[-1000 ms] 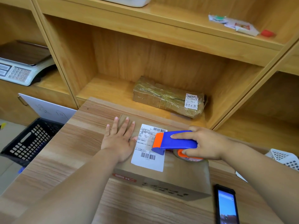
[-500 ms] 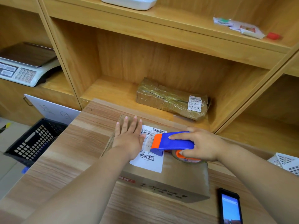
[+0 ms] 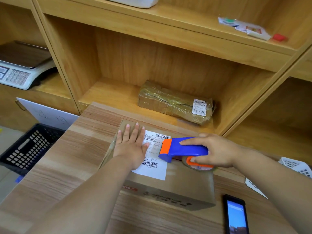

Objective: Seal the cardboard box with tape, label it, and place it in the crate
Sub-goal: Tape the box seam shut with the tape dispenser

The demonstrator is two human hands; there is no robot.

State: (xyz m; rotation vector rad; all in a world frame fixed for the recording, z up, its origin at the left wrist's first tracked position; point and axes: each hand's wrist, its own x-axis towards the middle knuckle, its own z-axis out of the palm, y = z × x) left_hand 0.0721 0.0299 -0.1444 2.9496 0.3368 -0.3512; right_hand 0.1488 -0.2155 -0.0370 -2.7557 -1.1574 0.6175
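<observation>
A brown cardboard box point(image 3: 184, 184) lies on the wooden table point(image 3: 64, 159), with a white shipping label point(image 3: 154, 166) stuck on its top. My left hand point(image 3: 130, 146) presses flat on the box's left part, fingers spread, partly over the label. My right hand point(image 3: 213, 150) grips a blue and orange tape dispenser point(image 3: 181, 148), its front end resting on the box at the label's right edge. The black crate point(image 3: 25, 149) sits on the floor to the left of the table.
A phone point(image 3: 237, 217) with its screen lit lies at the table's front right. A taped parcel point(image 3: 175, 103) sits on the shelf behind. A weighing scale point(image 3: 18, 71) stands on the left shelf, and a white basket point(image 3: 296, 166) is at the right.
My left hand has slid right across the box top and now overlaps the label. The dispenser and my right hand have stayed almost in place.
</observation>
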